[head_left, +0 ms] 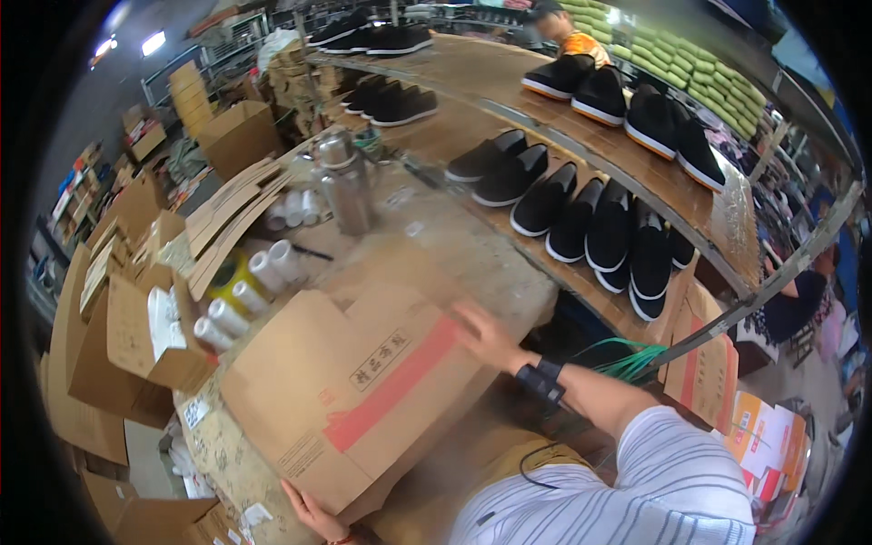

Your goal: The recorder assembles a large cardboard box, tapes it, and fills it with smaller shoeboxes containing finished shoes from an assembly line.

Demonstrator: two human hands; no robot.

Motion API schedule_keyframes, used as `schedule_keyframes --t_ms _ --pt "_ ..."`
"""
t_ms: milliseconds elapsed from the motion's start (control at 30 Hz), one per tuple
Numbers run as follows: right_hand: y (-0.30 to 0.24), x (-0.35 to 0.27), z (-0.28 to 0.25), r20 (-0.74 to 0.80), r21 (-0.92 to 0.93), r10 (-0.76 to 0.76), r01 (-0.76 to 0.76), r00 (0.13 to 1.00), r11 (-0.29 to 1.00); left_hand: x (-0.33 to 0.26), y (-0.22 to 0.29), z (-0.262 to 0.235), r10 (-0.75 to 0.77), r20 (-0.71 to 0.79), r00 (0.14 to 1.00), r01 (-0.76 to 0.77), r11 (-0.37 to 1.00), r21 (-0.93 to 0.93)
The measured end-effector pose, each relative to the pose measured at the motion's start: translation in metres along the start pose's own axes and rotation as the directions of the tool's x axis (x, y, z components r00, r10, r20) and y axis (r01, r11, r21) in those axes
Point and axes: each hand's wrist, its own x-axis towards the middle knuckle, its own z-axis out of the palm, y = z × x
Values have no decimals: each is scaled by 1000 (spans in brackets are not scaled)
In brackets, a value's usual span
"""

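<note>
A brown cardboard box (300,400) with a broad red stripe and dark print lies tilted over the worktable in front of me, its far flaps smeared by motion. My right hand (486,336), with a black band on the wrist, grips its right end near the end of the stripe. At the near left corner, my left hand (313,520) holds the edge; part of that hand is cut off by the lower rim of the picture. Whether anything is inside the box cannot be seen.
White rolls (263,272) and a metal flask (343,186) stand on the worktable (213,454). Shelves (490,77) with several black shoes (609,222) rise at the right. Open cartons (136,354) crowd the left. Another person (581,45) is beyond the shelves.
</note>
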Motion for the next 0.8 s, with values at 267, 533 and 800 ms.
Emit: schedule_keyframes --t_ms 267,533,800 --pt "15 -29 23 15 251 -48 43 999 967 15 8 -6 -316 -46 948 309 944 -115" --pt "-19 -38 19 -40 439 336 -285 941 852 10 -15 6 283 -23 959 -198 724 661" --pt "-33 -38 8 28 471 346 -318 938 823 27 25 36 257 71 964 -235 692 683"
